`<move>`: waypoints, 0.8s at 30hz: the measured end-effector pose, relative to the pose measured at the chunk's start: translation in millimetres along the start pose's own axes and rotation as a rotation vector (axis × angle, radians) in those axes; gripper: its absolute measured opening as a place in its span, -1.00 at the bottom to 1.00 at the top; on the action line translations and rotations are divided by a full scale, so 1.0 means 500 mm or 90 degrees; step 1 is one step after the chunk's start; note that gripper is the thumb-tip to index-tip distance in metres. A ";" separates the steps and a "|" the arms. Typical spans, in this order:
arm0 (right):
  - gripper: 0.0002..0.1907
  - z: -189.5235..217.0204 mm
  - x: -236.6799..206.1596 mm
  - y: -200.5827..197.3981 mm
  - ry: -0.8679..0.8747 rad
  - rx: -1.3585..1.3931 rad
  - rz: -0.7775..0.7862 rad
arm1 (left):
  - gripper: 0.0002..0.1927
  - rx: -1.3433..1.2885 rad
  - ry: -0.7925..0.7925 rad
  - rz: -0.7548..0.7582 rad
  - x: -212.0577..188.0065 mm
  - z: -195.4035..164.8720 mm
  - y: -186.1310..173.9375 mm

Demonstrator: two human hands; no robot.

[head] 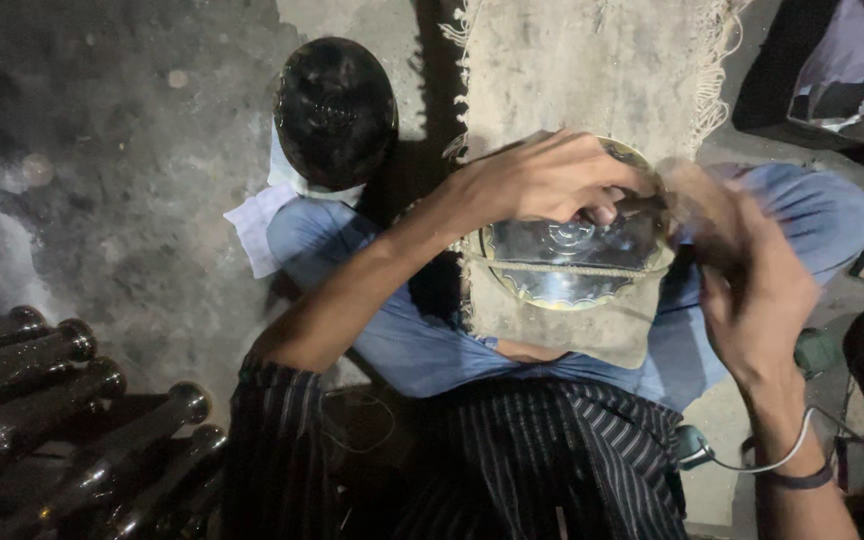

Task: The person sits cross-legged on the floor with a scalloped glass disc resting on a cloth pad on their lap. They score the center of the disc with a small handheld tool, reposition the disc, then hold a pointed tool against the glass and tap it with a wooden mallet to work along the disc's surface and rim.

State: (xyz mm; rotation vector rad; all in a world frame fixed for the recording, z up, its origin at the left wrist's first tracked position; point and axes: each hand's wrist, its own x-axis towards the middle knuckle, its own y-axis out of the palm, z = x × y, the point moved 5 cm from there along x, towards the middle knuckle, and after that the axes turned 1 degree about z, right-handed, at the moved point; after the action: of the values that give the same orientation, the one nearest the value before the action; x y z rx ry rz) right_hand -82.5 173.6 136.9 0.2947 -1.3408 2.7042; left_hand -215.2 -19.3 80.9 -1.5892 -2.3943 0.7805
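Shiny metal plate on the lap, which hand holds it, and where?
Left hand grips the embossed metal plate by its top rim; blurred right hand is at its right edge.

One round shiny embossed metal plate (564, 262), one dark oval metal bowl (335, 110), one fringed beige cloth (592, 70), about six dark metal rods (42, 400).

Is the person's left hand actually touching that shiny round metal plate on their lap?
Touching. The head view shows the left hand lying over the metal plate's upper rim, fingers curled onto it.

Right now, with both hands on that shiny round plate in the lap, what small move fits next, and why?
Probably steady the plate on the cloth first: the left hand covers its upper rim, while the right hand is blurred at its right edge.
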 end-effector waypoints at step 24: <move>-0.27 0.030 0.136 -0.036 -0.050 -0.093 0.245 | -0.49 -0.141 0.171 -0.333 -0.085 -0.012 0.023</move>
State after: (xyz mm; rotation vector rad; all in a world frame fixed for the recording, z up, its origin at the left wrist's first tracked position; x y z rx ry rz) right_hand -143.4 173.3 175.0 0.1426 -1.7695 2.8953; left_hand -185.5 -51.9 86.5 -0.9634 -2.5723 0.1962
